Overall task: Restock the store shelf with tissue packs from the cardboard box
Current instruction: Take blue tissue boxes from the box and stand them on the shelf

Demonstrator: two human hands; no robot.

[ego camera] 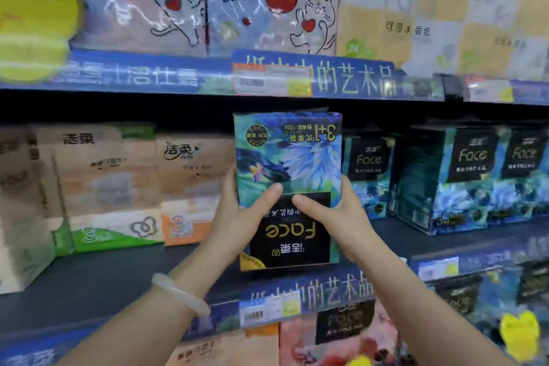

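So: store aisle, three shelf levels in view. The middle shelf (98,282) is a dark deck with a bare stretch at front left and centre. A blue edge strip (312,291) with price tags runs along its front, and a similar strip sits on the shelf above. Beige packs (118,187) stand at the left of the middle shelf, dark floral "Face" packs (463,178) at the right. Top shelf carries cat-and-heart packs (208,3) plus white-and-yellow ones to the right.

The pack (288,187) in hand matches the floral "Face" stock. It is held upright but upside down, print inverted, in the gap between the beige and floral rows, just left of the nearest floral pack. Its bottom edge sits at about the shelf's front lip; can't tell whether it touches the deck, as the frame is blurred.

Left hand (240,217) clamps the left edge, thumb across the front face, fingers round the back. Right hand (332,217) mirrors it on the right edge, thumb on the black label. A pale bangle (178,294) is on the left wrist.
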